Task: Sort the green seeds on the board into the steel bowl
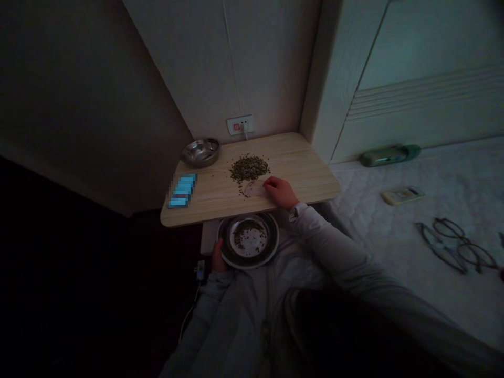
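"Watching over the head feed, I have the right hand (pixel 281 191) at the near side of a heap of small dark pieces (pixel 249 168). How are its fingers?"

"Thumb and fingertips look pinched together on the edge of a thin clear sheet (pixel 254 188), as far as this dim light lets me tell. The heap lies just beyond them, to their left, on the wooden tabletop (pixel 307 173)."

"And the left hand (pixel 219 257)?"

"Clamped on the rim of a round bowl (pixel 273 240), I'd say, though the fingers underneath are hidden. More pieces lie inside, just right of those fingers. Off to the right fingers' left are a phone (pixel 183 190) and, beyond it, a steel bowl (pixel 202 160)."

"Which step is it?"

"My judgement: working the loose pieces with the sheet. The next move calls for a low sheet edge, a light pinch and a level bowl."
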A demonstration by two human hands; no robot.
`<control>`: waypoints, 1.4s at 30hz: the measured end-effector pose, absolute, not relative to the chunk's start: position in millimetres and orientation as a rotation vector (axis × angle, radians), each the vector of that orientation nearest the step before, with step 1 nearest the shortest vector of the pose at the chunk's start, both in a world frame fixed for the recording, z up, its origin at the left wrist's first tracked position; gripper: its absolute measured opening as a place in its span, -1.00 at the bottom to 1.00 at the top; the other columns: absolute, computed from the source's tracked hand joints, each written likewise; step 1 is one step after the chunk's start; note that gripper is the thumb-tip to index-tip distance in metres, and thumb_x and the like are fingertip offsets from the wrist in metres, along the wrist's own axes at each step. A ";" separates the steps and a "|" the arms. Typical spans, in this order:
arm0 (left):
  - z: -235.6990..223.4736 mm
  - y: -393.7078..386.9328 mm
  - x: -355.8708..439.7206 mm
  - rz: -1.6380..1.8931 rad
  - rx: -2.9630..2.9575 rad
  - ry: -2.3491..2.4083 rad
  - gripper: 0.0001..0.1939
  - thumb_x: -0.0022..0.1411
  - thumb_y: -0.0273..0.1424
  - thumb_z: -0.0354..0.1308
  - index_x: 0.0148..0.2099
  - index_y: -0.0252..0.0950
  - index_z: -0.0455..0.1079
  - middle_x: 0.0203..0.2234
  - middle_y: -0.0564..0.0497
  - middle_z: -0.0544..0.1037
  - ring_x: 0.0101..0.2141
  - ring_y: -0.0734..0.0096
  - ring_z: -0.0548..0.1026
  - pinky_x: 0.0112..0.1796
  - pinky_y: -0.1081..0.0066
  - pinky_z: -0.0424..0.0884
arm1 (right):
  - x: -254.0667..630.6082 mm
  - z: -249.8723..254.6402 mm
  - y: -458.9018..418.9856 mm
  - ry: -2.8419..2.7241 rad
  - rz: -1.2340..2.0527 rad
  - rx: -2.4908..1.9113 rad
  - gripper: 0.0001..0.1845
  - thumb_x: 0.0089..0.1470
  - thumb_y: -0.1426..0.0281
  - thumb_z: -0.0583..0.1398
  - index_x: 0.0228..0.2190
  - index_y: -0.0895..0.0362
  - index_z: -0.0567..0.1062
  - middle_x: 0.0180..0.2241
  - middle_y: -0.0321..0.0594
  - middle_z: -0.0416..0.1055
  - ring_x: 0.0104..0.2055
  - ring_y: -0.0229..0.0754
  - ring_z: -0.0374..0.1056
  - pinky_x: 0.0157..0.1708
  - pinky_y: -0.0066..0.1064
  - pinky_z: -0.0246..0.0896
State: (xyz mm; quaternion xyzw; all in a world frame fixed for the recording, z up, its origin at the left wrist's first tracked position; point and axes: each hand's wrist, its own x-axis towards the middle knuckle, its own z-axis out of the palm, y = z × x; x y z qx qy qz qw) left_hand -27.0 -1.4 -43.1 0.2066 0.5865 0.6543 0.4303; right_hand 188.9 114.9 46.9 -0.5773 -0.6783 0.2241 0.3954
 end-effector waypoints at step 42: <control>1.8 -0.2 2.9 1.336 0.286 1.131 -0.81 0.00 -0.38 0.02 -0.54 -0.23 0.42 -0.54 0.00 0.53 -0.25 0.26 0.45 -0.11 0.28 0.28 | 213.1 42.9 80.7 -1.842 0.584 -1.482 -0.77 -0.09 0.31 0.05 -0.47 0.14 0.46 -0.54 -0.28 0.40 -0.48 -0.29 0.23 -0.45 -0.48 0.03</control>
